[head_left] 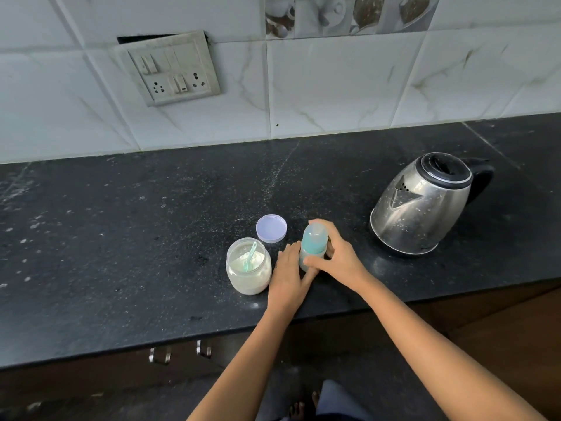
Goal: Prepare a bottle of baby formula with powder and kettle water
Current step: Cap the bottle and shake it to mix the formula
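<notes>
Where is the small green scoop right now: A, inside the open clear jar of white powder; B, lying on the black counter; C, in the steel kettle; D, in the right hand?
A: the small green scoop stands in the white powder inside the open clear jar.

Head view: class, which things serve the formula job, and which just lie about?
Job: teal-capped clear baby bottle; clear jar of white powder; teal scoop; round lilac lid; black-lidded steel kettle.
Idle: grey wall switch plate; metal cupboard handles.

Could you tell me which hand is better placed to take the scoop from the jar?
The left hand: it is beside the jar with the scoop, while the right hand grips the bottle.
</notes>
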The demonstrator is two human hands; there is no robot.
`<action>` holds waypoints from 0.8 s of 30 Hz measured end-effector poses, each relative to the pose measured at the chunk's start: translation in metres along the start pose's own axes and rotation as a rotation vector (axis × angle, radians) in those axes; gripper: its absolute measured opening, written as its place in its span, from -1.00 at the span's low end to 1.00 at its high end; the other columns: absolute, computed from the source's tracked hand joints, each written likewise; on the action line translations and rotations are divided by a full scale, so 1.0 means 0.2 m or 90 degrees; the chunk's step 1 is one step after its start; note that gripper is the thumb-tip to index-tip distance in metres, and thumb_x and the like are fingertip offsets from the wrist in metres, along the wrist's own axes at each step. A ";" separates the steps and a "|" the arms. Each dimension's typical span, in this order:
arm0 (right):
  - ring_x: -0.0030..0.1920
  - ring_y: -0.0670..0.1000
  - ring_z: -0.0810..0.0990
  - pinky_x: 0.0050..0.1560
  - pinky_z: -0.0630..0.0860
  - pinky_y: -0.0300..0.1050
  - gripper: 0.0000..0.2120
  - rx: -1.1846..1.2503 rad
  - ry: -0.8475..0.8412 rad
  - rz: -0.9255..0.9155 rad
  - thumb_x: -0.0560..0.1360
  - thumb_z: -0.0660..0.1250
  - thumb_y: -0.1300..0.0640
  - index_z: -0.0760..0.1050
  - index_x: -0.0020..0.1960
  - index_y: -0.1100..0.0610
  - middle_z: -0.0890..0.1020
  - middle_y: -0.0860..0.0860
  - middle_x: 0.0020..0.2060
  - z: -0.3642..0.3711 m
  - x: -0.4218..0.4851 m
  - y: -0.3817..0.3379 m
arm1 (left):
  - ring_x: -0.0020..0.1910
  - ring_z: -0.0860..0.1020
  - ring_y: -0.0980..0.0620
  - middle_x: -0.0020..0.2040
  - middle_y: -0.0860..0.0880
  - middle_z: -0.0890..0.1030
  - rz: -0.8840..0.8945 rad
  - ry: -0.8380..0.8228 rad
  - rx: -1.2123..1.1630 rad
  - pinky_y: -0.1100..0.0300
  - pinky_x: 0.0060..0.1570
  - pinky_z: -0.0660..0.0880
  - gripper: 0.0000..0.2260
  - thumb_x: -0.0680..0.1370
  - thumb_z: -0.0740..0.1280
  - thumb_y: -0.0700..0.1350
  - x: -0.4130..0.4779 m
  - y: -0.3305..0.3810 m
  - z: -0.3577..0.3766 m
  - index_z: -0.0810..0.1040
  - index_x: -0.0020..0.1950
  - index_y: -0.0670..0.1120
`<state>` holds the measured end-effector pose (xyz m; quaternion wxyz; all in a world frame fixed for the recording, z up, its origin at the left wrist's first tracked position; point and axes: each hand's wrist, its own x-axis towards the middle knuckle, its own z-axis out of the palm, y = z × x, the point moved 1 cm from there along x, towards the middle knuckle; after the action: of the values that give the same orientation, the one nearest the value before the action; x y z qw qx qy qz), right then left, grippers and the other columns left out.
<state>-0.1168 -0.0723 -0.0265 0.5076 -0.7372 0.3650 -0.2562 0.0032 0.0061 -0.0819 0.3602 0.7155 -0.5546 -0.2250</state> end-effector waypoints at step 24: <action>-0.08 0.16 0.61 0.01 0.53 0.34 -0.57 0.863 -0.045 0.274 0.50 0.27 0.01 0.40 0.32 0.15 0.54 0.17 -0.02 -0.20 0.27 -0.05 | 0.57 0.05 0.00 0.55 -0.13 0.22 -0.029 0.076 0.166 0.22 0.51 -0.19 -0.57 0.66 0.12 -0.12 0.08 -0.06 0.01 0.25 0.52 -0.21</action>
<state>-0.1116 -0.1348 -0.0030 0.9052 -0.1784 0.2465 -0.2968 0.0139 -0.0076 -0.0919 0.2912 0.7810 -0.5402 -0.1160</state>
